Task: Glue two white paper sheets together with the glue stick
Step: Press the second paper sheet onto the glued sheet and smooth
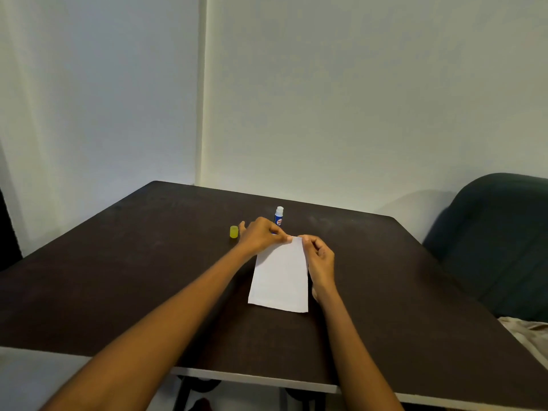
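A white paper sheet (280,277) lies on the dark table (118,277), its far end held by both hands. My left hand (261,234) pinches the far left corner between thumb and finger. My right hand (318,256) pinches the far right corner, fingers curled. Whether a second sheet lies under the top one I cannot tell. Just behind the hands the glue stick (279,216) stands upright and uncapped, blue with a white top. Its yellow cap (234,231) rests on the table to the left of my left hand.
A dark green padded chair (498,238) stands at the table's right side, with light cloth (527,330) beside it. White walls close in behind the table. The table's near edge (267,378) runs below my forearms.
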Demonstrator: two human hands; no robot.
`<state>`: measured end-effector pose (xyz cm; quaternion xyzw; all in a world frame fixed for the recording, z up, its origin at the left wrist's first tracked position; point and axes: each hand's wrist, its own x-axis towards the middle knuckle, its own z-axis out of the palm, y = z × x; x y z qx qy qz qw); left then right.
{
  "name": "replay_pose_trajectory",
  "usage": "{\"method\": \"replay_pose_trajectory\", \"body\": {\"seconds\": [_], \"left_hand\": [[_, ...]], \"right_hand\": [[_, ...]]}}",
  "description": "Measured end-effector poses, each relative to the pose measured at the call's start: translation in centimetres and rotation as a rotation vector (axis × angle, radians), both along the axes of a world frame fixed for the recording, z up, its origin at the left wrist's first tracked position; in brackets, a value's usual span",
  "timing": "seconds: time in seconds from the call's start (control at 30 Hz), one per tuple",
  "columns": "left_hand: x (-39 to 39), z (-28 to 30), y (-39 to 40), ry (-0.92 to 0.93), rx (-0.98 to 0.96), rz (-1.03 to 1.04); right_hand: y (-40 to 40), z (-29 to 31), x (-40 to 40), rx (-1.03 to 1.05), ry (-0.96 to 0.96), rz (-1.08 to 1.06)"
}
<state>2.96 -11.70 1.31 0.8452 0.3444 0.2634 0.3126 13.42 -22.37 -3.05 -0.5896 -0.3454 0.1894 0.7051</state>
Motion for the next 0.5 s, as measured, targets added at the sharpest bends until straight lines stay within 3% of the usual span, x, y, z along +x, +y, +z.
{"method": "replay_pose_trajectory", "body": {"seconds": [0.17,0.3,0.5], "left_hand": [[-1.4,-0.8,0.2,-0.198,-0.262,0.096],[-1.6,-1.8,-0.8,-0.462,-0.463,0.11],[-1.6,-3.7,-1.7,-0.575,-0.471,0.148]], "right_hand": [[0.2,-0.2,0.1,-0.001,0.016,-0.037],[0.4,-0.3,0.1,-0.021,0.028,-0.077],[0.5,-0.5,0.4,0.006,0.031,-0.115]]}}
